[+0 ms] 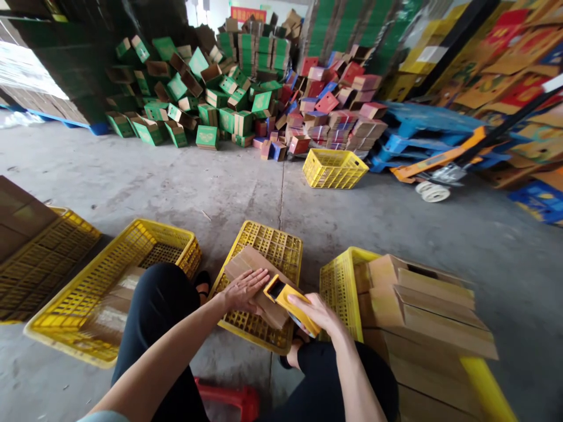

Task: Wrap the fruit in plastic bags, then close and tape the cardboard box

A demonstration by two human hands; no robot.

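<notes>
Box heap [246, 88] filled the back wall, green ones left, red and pink ones right; blue pallets [422, 132] and an orange pallet jack [444, 167] sat right of it; a lone yellow crate [334, 168] stood on the concrete in front. Nearer: flat cardboard stack [435, 328] in the right crate [338, 281]; left crate [109, 281] by the knee; overturned middle crate [268, 240] between the legs. On that crate lay a brown folded carton [253, 261]; left hand [244, 288] rested flat on it, fingers spread, gripping nothing. Right hand [319, 313] was wrapped around a small yellow box [285, 296], open end facing up-left, just above the carton's near edge, touching the left fingertips.
</notes>
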